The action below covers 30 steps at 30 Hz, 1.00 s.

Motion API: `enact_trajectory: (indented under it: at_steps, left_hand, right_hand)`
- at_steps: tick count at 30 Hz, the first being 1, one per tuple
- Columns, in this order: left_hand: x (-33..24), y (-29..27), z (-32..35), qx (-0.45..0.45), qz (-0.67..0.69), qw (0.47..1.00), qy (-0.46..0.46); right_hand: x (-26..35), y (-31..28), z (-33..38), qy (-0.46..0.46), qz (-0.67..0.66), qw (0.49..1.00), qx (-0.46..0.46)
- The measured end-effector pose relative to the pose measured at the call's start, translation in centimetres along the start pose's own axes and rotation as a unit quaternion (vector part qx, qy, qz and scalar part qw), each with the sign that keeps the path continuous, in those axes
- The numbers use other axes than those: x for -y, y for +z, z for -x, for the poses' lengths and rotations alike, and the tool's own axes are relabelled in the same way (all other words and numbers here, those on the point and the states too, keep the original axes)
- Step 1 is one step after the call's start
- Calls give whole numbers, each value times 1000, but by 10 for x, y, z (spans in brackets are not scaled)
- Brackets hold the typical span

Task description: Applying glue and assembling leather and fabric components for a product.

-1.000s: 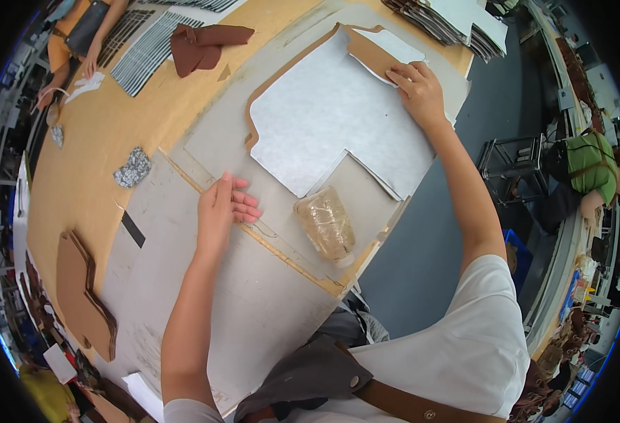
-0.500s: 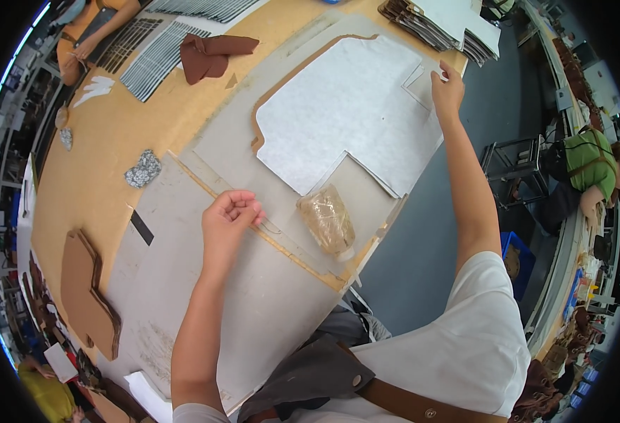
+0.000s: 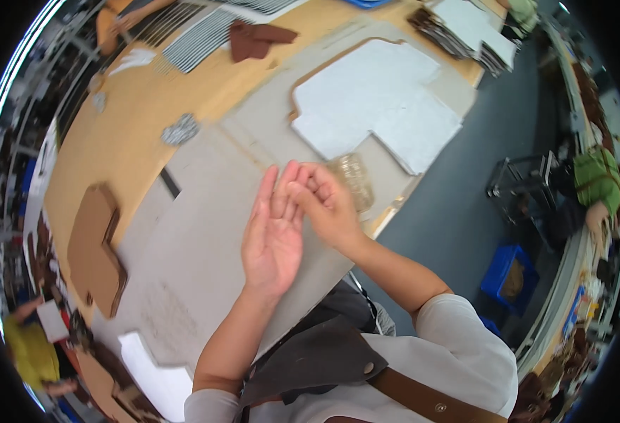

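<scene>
My left hand is held palm up over the grey work surface, its fingers stretched out. My right hand meets it at the fingertips, with thumb and fingers curled together against the left fingers. Whatever may lie between them is hidden or too small to make out. Just behind the right hand, partly covered by it, is a clear tape-wrapped lump. Beyond it lies a large white sheet with a notched corner, over a brown piece whose edge shows along its left side. Neither hand touches the sheet.
Stacked brown panels lie at the left, a white piece nearer me. A grey speckled lump, folded brown material and striped strips lie farther off. Stacked sheets sit at the far right. A blue bin stands on the floor.
My right hand has left the far right edge of the white sheet and come back to my left hand. The left hand has opened and turned palm up. The view has shifted.
</scene>
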<state>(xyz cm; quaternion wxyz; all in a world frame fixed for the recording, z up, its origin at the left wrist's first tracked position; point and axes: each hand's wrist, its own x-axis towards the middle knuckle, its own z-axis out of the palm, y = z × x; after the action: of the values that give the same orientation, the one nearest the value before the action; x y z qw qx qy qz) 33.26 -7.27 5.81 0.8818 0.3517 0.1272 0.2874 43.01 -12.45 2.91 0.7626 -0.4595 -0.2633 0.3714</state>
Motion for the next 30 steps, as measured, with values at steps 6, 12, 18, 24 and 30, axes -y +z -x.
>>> enact_trajectory:
  at_steps: [6, 12, 18, 24, 30]
  left_hand:
    - [-21, -13, 48, -26, 67, 997, 24]
    - [-41, -38, 96, -28, 56, 995, 73]
    - [-48, -67, 133, -77, -286, 939, 175]
    - [-48, -88, 155, -95, -591, 757, 262]
    - [-40, -105, 167, -135, -619, 720, 282]
  right_hand:
    - [-10, 37, 17, 35, 122, 992, -3]
    - [-3, 78, 32, -208, 242, 948, 4]
    - [-9, 115, 46, -84, 202, 970, 104]
    - [-31, 126, 49, -45, 280, 948, 146]
    - [-43, 137, 52, 44, 285, 939, 189]
